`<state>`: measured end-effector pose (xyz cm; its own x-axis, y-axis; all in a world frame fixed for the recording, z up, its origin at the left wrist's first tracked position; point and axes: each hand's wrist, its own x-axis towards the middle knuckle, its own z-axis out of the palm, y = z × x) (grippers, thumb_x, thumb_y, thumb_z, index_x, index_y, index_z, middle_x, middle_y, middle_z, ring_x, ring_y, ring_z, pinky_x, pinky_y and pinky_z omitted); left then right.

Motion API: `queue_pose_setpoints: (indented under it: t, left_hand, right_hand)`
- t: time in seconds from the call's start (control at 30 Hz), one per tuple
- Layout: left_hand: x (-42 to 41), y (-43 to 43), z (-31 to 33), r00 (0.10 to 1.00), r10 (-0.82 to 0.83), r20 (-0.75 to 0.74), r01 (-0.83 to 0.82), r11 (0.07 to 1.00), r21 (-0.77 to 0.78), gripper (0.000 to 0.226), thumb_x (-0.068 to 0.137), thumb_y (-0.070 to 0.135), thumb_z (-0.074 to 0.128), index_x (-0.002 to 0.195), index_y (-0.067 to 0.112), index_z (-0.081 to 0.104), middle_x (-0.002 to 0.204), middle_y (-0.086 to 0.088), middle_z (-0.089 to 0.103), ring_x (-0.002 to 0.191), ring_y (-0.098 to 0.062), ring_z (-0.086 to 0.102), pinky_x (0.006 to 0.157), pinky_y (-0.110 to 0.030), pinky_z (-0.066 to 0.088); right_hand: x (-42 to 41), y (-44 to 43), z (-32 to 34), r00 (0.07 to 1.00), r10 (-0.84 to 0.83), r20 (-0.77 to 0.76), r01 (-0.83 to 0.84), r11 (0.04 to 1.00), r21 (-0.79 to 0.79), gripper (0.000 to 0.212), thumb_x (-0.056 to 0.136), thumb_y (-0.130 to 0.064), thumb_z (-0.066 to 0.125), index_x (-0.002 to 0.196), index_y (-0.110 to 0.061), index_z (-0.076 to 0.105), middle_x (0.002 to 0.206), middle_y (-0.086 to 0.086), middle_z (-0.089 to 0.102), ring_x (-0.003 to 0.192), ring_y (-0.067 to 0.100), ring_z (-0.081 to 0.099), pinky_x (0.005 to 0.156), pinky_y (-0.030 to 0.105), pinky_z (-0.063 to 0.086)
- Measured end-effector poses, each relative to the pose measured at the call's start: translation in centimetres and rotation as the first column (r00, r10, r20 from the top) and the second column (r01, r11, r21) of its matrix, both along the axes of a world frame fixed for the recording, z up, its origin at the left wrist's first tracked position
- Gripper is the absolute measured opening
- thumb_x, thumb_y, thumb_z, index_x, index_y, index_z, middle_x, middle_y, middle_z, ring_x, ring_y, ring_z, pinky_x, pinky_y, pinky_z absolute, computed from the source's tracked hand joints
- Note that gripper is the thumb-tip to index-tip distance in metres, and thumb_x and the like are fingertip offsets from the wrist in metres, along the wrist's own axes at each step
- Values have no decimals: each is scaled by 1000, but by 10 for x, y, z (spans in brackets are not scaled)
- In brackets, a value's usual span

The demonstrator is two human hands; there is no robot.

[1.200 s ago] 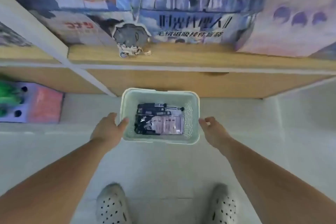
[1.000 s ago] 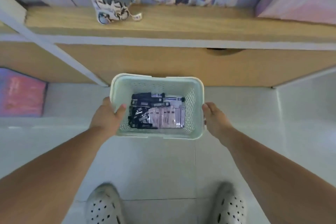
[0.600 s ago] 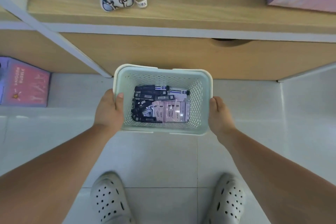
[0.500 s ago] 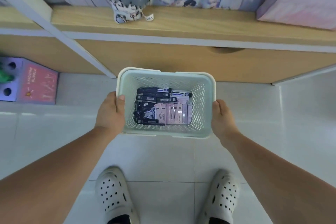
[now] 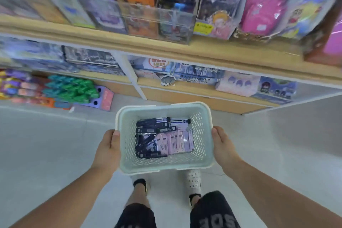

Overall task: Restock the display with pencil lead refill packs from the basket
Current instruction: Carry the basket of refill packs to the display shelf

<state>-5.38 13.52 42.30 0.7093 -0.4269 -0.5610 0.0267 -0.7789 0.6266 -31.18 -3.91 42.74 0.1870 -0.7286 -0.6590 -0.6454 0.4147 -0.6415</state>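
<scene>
Left hand [image 5: 108, 151], right hand [image 5: 223, 149], one basket [image 5: 202, 139] between

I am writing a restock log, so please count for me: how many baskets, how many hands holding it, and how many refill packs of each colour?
basket: 1
hands gripping its rim: 2, the left hand and the right hand
dark packs: several, too overlapped to count
pink packs: several, too overlapped to count
Total counted: 3
</scene>
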Motion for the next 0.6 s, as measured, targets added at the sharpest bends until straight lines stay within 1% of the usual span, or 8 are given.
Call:
queue_pose_setpoints:
  t: [0.07, 0.2, 0.3, 0.4, 0.43, 0.47, 0.53, 0.6]
  left_hand:
    - [-9, 16, 56, 997, 79, 0, -79, 997, -2, 29, 107, 35, 32, 111, 16, 54, 91, 2, 60, 88, -22, 58, 63, -27, 38]
    - [-28, 53, 147, 968, 243, 60, -242, 970, -14, 25, 107, 35, 32, 108, 22, 53, 87, 5, 57, 76, -5, 50, 58, -21, 34]
    - [-36, 89, 185, 911, 410, 52, -404, 910, -96, 25, 106, 36, 35, 103, 24, 56, 92, -3, 62, 82, -15, 56, 61, -25, 38]
    - [-36, 125, 210, 815, 580, 2, -572, 805, -157, 24, 106, 35, 36, 102, 25, 58, 92, 0, 63, 80, -10, 57, 62, -26, 41]
    - [-33, 138, 217, 783, 621, -5, -613, 771, -173, 24, 106, 35, 37, 101, 25, 59, 91, 1, 64, 79, -9, 57, 61, -26, 41]
    - [-29, 154, 223, 750, 661, -13, -651, 735, -189, 25, 106, 34, 38, 101, 24, 60, 91, 0, 65, 80, -10, 58, 61, -26, 42]
    - [-17, 186, 232, 689, 724, -32, -714, 669, -206, 26, 105, 34, 39, 100, 23, 62, 93, -3, 67, 82, -15, 60, 63, -27, 43]
    - [0, 221, 237, 628, 777, -50, -765, 604, -223, 27, 105, 34, 39, 99, 22, 62, 95, -6, 67, 83, -18, 61, 64, -29, 43]
  right_hand:
    - [1, 10, 47, 1000, 19, 21, -19, 1000, 10, 26, 106, -37, 29, 105, -32, 54, 99, 1, 63, 95, 24, 60, 83, 38, 49]
    - [16, 20, 127, 992, 66, 109, -69, 997, 28, 16, 106, -40, 30, 106, -34, 45, 101, -2, 55, 94, 18, 51, 91, 33, 37]
    - [39, 32, 183, 975, 156, 158, -158, 987, 4, 14, 106, -37, 33, 105, -30, 44, 98, 1, 51, 92, 18, 47, 86, 33, 34]
    - [76, 47, 221, 943, 253, 218, -244, 967, -65, 27, 106, -30, 36, 113, -14, 56, 109, 15, 62, 89, 16, 56, 80, 31, 41]
    - [91, 54, 231, 928, 293, 231, -284, 956, -73, 29, 106, -29, 36, 117, -11, 56, 128, -2, 22, 92, 15, 56, 83, 31, 39]
    - [108, 62, 238, 908, 341, 243, -330, 940, -85, 26, 107, -28, 35, 114, -14, 56, 94, -9, 37, 90, 12, 54, 86, 29, 36]
    - [145, 83, 246, 861, 434, 264, -421, 901, -108, 21, 107, -29, 34, 101, -25, 54, 96, -8, 48, 87, 8, 49, 90, 26, 31]
    - [188, 108, 245, 805, 509, 307, -491, 860, -140, 22, 107, -29, 34, 106, -34, 56, 108, -19, 50, 100, 6, 48, 97, 26, 30]
